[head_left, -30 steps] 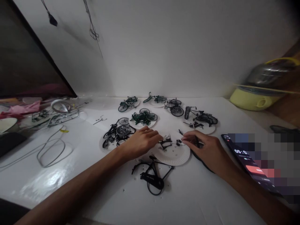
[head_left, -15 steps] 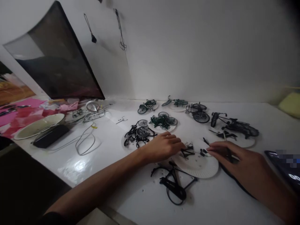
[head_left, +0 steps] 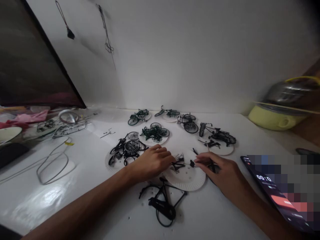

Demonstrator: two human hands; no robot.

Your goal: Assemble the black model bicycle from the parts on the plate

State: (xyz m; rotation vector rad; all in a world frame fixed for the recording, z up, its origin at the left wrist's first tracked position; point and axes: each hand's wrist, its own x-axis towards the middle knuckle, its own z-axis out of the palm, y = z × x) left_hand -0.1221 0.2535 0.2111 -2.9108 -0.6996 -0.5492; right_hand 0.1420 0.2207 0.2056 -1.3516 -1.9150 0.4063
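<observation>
Left grip (head_left: 152, 162) curled beside black parts (head_left: 179, 164); right grip (head_left: 220, 170) closed, hold unclear. Nudged paper plate (head_left: 187, 183) could scatter parts.

one camera on the person's head, looking forward and down, close above a white table (head_left: 62, 206), a white wall (head_left: 175, 56) ahead at the top, left hand (head_left: 151, 162) and right hand (head_left: 220, 168) low in view

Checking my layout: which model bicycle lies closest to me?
The black one, in front of the nearest paper plate; every other bicycle lies farther back.
</observation>
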